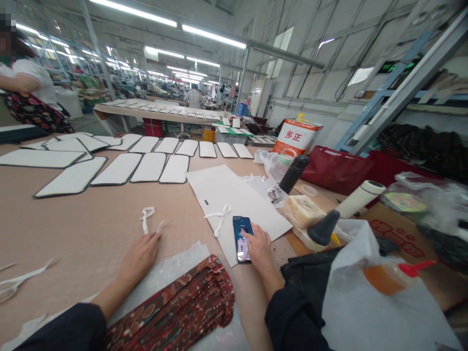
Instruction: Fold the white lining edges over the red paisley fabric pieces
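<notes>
My right hand (260, 248) rests beside a smartphone (242, 238) that lies on a white sheet (234, 200); a finger touches its lit screen. My left hand (141, 256) lies flat on the tan table (91, 219), fingers stretched out, just below a small white strip loop (146, 217). Another white strip (220, 217) lies on the sheet left of the phone. A stack of folded patterned red-brown fabric (175, 312) sits between my forearms at the near edge.
Rows of white black-edged panels (146, 168) cover the far table. At right stand black-capped bottles (323, 229), a white cylinder (360, 197), an orange-white tin (298, 139), plastic bags and a red-tipped bottle (391, 278). Another person (25, 92) stands far left.
</notes>
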The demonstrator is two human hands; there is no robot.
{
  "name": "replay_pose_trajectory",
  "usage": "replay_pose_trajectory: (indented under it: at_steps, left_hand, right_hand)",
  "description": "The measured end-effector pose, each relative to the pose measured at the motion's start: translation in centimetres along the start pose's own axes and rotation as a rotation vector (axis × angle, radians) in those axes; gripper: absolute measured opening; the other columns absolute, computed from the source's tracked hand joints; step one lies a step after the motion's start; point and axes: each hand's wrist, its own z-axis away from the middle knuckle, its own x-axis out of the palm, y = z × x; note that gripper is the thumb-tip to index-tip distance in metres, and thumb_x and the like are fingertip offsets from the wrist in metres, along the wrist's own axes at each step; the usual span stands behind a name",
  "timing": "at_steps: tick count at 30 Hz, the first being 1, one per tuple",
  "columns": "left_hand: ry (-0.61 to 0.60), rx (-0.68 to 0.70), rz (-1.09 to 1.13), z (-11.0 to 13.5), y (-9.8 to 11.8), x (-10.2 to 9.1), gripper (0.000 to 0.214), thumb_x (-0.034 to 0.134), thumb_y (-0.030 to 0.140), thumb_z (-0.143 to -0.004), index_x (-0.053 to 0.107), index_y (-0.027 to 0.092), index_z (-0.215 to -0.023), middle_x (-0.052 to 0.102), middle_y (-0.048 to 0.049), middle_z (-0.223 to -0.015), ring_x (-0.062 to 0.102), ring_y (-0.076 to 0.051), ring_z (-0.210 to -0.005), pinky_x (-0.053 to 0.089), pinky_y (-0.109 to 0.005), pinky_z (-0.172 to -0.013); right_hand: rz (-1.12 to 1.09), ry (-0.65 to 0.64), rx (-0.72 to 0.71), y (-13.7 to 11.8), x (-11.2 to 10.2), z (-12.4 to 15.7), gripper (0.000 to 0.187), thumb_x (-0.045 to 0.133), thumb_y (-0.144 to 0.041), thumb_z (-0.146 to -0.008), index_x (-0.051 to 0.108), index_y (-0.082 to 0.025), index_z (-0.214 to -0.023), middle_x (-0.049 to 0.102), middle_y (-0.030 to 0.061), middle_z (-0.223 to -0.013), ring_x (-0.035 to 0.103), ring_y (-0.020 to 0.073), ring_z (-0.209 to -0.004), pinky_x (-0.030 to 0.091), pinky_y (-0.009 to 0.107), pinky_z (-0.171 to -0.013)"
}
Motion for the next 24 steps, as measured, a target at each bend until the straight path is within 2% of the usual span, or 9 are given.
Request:
replay_pose_trajectory:
  at_steps: [5, 10, 16, 21, 24]
  left_hand:
    - [-0.004, -0.014, 0.029, 0.0, 0.1, -0.1, 0.038, 0.029, 0.028, -0.087, 0.059, 0.014, -0.107, 0.061, -0.0131, -0.107, 0.057, -0.023, -0.097, 0.044, -0.039, -0.089]
    - [-0.009, -0.013, 0.02, -0.1, 0.3, -0.3, 0.039, 0.028, 0.028, -0.087, 0.059, 0.013, -0.106, 0.061, -0.013, -0.106, 0.057, -0.024, -0.096, 0.045, -0.039, -0.088]
    - [-0.012, -0.009, 0.012, -0.1, 0.2, -0.4, 0.038, 0.029, 0.028, -0.086, 0.058, 0.014, -0.106, 0.062, -0.0127, -0.105, 0.058, -0.023, -0.095, 0.045, -0.039, -0.088]
    - [0.003, -0.006, 0.031, 0.0, 0.1, -0.1, 0.037, 0.03, 0.028, -0.086, 0.058, 0.014, -0.106, 0.061, -0.0129, -0.106, 0.058, -0.023, -0.095, 0.046, -0.039, -0.087]
    - [0.008, -0.006, 0.033, 0.0, 0.1, -0.1, 0.038, 0.029, 0.028, -0.086, 0.058, 0.014, -0.106, 0.062, -0.0125, -0.105, 0.058, -0.023, -0.094, 0.046, -0.039, -0.086]
  right_hand:
    - [-0.012, 0.013, 0.002, 0.0, -0.5, 0.3, 0.039, 0.043, -0.004, -0.074, 0.068, -0.025, -0.095, 0.044, 0.004, -0.134, 0.033, 0.0234, -0.124, 0.022, 0.047, -0.102]
    - [-0.007, -0.03, -0.066, -0.1, -1.0, 0.6, 0.039, 0.044, -0.004, -0.073, 0.069, -0.025, -0.093, 0.045, 0.0036, -0.134, 0.033, 0.0235, -0.125, 0.021, 0.047, -0.103]
    - [-0.026, 0.026, -0.055, -0.2, -1.6, 0.6, 0.036, 0.042, -0.004, -0.073, 0.069, -0.023, -0.086, 0.045, 0.0031, -0.133, 0.031, 0.0223, -0.126, 0.02, 0.047, -0.104]
    - [-0.041, -0.032, -0.149, -0.4, -2.2, 0.9, 0.032, 0.044, -0.005, -0.072, 0.069, -0.023, -0.079, 0.049, 0.0038, -0.13, 0.034, 0.0237, -0.124, 0.02, 0.048, -0.103]
    - [-0.1, 0.033, -0.163, -0.3, -2.0, 0.8, 0.035, 0.041, -0.005, -0.072, 0.069, -0.022, -0.082, 0.05, 0.0051, -0.129, 0.037, 0.0232, -0.122, 0.023, 0.047, -0.103]
